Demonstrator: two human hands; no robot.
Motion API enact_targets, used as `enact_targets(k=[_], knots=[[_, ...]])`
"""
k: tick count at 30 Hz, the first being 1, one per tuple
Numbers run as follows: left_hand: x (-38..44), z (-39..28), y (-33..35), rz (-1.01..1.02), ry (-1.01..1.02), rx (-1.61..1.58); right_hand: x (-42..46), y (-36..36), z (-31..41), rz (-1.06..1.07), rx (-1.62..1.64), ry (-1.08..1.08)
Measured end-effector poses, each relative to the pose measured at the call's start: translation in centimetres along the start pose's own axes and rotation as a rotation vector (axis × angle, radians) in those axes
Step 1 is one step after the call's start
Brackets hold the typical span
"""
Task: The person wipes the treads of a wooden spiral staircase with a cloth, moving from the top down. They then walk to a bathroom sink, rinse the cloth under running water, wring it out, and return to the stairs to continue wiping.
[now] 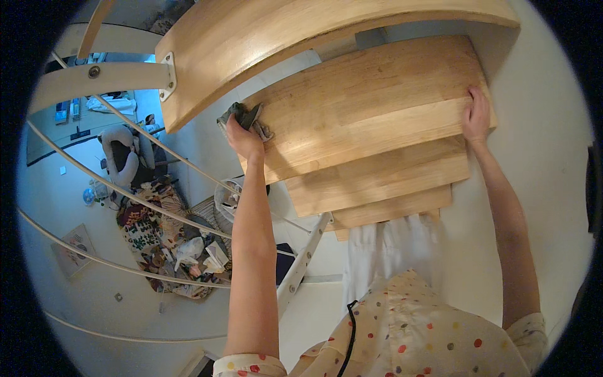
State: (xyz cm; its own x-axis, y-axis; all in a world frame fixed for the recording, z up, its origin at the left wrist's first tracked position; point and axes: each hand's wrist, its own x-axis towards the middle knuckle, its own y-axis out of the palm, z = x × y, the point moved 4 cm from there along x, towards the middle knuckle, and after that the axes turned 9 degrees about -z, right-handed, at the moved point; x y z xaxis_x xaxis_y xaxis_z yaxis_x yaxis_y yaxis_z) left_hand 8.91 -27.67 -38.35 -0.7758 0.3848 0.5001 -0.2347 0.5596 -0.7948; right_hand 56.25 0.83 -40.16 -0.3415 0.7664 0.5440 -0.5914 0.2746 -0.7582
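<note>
My left hand [243, 139] grips a crumpled dark grey-green cloth [242, 115] at the left end of a wooden stair tread [358, 108]. The cloth lies against the tread's upper surface and overhangs its left edge. At the tread's other end, beside the white wall, my right hand [476, 115] rests on the wood near its front right edge, holding no loose object. Its fingers are bent and lie close together; part of them shows only from behind. Dark marks dot the tread's surface.
Above hangs a higher wooden tread [301, 42], bolted to a white curved post [103, 85]. Lower treads [377, 174] descend below. Thin railing cables [155, 202] curve along the left. Far beneath lie a cluttered patterned cloth surface [165, 235] and a white bin [226, 193].
</note>
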Motion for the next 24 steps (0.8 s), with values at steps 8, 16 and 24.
enact_targets(k=[8,16,24], knots=[[-9.4,-0.1,-5.4,-0.098,-0.396,0.229,-0.3,-0.1,-0.2,0.044,-0.043,0.030],[-17.7,-16.7,-2.9,-0.020,0.079,-0.240,-0.2,0.3,0.0,0.006,-0.018,-0.017],[-16.3,-22.3,-4.5,0.723,0.258,-0.810,-1.4,-1.8,11.4,0.016,0.563,0.008]])
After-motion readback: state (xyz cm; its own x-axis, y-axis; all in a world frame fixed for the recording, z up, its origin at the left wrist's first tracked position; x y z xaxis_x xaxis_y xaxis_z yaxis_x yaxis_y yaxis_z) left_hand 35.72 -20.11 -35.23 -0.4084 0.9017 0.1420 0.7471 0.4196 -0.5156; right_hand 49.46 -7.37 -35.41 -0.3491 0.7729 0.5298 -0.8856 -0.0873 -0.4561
